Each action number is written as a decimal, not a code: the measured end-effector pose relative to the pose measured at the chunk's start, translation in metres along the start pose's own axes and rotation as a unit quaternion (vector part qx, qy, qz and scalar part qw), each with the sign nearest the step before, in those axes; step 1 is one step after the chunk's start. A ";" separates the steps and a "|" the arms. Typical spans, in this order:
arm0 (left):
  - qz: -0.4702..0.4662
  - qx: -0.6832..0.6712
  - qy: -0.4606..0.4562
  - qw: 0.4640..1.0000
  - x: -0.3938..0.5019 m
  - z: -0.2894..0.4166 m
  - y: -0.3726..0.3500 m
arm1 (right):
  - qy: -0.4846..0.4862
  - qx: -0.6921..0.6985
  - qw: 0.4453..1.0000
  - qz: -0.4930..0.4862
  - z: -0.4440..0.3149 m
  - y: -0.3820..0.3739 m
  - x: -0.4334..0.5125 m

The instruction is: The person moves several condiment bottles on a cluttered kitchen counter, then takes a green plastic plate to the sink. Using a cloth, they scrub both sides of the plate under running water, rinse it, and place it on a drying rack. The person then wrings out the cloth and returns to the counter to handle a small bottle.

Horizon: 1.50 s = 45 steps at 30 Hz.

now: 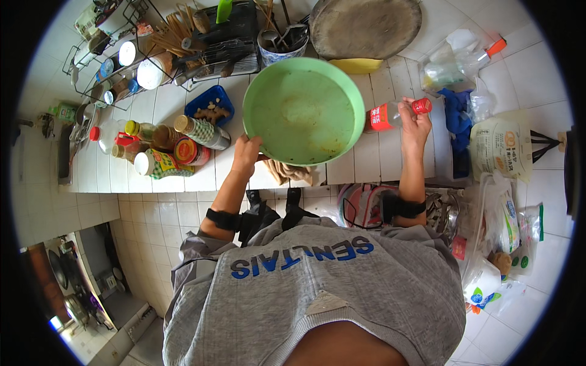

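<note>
A large round green plastic basin (pixel 304 112) sits tilted over the white tiled counter (pixel 384 164), with some stains and specks inside. My left hand (pixel 247 153) grips its lower left rim. In my right hand (pixel 414 119) is a clear bottle with a red cap and red label (pixel 381 117), held by the neck and lying nearly sideways; its base is at the basin's right rim. A crumpled brown cloth (pixel 287 173) lies partly under the basin at the counter's front edge.
On the left stand several jars and bottles (pixel 190 151) and a blue tray (pixel 224 98) with ginger and garlic. Behind the basin are a patterned utensil pot (pixel 283 45), a round wooden board (pixel 366 27) and a wire rack (pixel 137 59). Plastic bags (pixel 499 142) hang at the right.
</note>
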<state>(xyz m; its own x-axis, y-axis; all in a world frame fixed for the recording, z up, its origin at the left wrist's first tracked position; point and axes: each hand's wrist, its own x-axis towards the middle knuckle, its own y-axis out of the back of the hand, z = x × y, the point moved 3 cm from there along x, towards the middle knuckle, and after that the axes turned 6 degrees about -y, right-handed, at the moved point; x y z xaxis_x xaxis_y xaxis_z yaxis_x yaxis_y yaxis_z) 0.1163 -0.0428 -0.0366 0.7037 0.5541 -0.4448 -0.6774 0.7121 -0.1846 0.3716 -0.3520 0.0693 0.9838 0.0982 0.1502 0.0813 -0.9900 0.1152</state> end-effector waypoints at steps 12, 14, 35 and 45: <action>0.146 -0.141 -0.146 0.968 -0.178 0.121 0.059 | 0.003 -0.094 0.993 -0.075 0.022 -0.043 -0.007; 0.206 -0.146 -0.181 0.951 -0.212 0.138 0.088 | 0.025 -0.077 0.994 -0.075 0.022 -0.048 -0.006; 0.520 -0.187 -0.336 0.763 -0.578 -0.011 0.393 | 0.200 -0.514 0.811 -0.198 0.123 -0.263 -0.290; 0.588 -0.248 -0.260 0.725 -0.570 -0.055 0.457 | -0.205 -0.025 0.708 -0.676 -0.013 -0.437 -0.458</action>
<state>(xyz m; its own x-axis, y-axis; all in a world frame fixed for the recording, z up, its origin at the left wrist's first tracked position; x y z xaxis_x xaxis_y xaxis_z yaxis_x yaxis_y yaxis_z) -0.6056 -0.0567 0.0847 -0.5236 0.8321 -0.1831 -0.7781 -0.5546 -0.2949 -0.1161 0.0370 -0.0375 -0.0224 0.9046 -0.4256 0.9965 -0.0141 -0.0824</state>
